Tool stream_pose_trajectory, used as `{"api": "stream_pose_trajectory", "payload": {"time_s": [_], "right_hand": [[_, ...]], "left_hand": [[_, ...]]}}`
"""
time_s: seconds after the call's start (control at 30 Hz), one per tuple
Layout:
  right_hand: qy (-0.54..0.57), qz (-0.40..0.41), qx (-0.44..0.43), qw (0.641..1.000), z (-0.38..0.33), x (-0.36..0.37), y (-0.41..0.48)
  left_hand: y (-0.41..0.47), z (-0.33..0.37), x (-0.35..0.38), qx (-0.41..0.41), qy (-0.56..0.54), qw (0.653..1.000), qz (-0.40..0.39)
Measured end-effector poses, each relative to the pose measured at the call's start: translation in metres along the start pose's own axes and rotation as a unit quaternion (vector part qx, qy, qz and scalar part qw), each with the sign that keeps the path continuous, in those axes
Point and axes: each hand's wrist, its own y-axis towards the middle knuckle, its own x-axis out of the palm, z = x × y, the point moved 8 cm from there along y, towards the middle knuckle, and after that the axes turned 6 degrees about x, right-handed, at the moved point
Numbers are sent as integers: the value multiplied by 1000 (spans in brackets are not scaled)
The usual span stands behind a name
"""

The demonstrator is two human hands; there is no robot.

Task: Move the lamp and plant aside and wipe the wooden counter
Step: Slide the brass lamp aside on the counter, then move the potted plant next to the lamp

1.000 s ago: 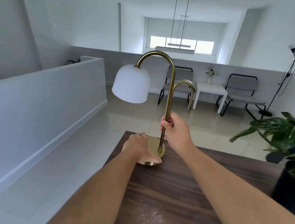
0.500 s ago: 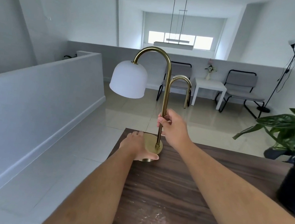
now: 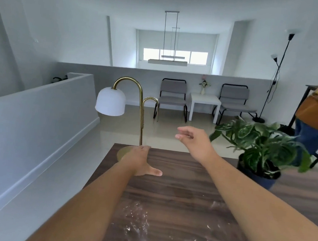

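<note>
Lamp [image 3: 141, 116] stands at counter's [image 3: 181, 192] far-left corner. Left hand [image 3: 139, 160] spread flat, prob. touching its base; right hand [image 3: 193, 142] loose, empty, near plant [image 3: 260, 143].

There was only one view, from a wide-angle camera on the person's head. It looked forward and slightly down along both forearms, close over the wooden counter [image 3: 174, 201], whose near part filled the lower frame. Beyond the counter's far edge it faced the room's back wall and window [image 3: 175, 55].
</note>
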Motion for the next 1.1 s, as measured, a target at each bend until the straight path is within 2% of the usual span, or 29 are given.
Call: {"api": "stream_pose_trajectory", "payload": {"time_s": [0.23, 0.37, 0.47, 0.63, 0.83, 1.1], "right_hand": [[-16, 8, 63, 998, 71, -79, -87], [-37, 20, 124, 991, 137, -120, -123], [-31, 58, 165, 984, 179, -153, -134], [13, 154, 187, 970, 221, -197, -125], [92, 77, 166, 979, 245, -196, -82], [204, 20, 125, 971, 242, -185, -66]], "left_hand": [[-20, 121, 60, 59, -73, 995, -33], [-12, 177, 101, 83, -131, 987, -51], [-1, 203, 119, 85, -196, 976, -42], [31, 221, 137, 61, -320, 946, 3], [65, 229, 148, 75, -430, 899, 30], [77, 229, 153, 103, -490, 865, 23]]}}
